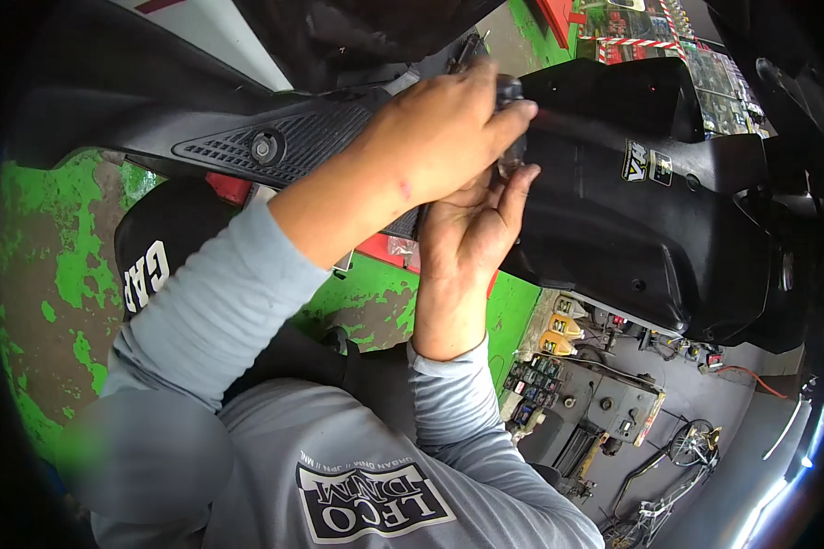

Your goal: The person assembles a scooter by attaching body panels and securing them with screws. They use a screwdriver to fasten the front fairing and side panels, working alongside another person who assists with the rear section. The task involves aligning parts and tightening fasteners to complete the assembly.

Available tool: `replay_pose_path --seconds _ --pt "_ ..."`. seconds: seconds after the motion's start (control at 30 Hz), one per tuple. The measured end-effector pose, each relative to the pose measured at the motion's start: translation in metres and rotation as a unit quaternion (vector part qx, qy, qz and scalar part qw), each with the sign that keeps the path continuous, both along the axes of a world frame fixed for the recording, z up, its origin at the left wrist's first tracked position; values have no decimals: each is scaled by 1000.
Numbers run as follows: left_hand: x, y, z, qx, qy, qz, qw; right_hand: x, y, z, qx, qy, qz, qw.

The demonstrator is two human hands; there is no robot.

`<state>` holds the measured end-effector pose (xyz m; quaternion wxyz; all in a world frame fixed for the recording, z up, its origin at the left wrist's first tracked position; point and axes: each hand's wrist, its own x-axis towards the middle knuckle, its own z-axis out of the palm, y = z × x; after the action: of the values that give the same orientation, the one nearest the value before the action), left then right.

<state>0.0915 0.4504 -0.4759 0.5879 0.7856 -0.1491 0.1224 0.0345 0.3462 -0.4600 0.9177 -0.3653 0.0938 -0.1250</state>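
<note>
Both my hands meet in front of a scooter's black body panels [595, 220], just past the end of its ridged footboard [316, 133]. Between them is a small, dark, glossy part [514, 151], mostly covered by fingers, so its kind does not show. My left hand [458, 119] closes round its upper end from above, thumb across it. Lower down, my right hand [471, 224] is turned palm up, its thumb raised against the part's lower end and its fingers partly hidden behind the left hand. A round bolt head [265, 145] sits in the footboard.
A white panel [238, 41] lies at the upper left. Below the footboard are a black padded seat [169, 238] and a red tray [384, 249] on the peeling green floor [64, 238]. Yellow bottles [560, 343], a grey machine [609, 412] and a bicycle [691, 448] stand lower right.
</note>
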Motion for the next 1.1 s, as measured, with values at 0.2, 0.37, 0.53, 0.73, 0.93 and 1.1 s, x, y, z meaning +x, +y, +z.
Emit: replay_pose_path --seconds 0.2,0.37,0.53,0.73,0.93,1.1 --pt "30 -5 39 -69 15 -98 993 9 -30 7 -4 -87 26 996" --pt "43 -26 60 -113 28 -102 988 13 -52 10 65 -95 38 993" --pt "48 -33 77 -83 49 -124 988 9 -62 9 100 -88 46 990" --pt "-3 -12 -2 -311 60 -86 945 -49 -37 34 -141 190 63 970" --pt "-30 -22 -33 -487 93 -144 856 -51 -44 130 -563 -42 150 812" --pt "-53 -40 -30 -540 135 -152 817 -2 28 173 -877 -177 225 387"
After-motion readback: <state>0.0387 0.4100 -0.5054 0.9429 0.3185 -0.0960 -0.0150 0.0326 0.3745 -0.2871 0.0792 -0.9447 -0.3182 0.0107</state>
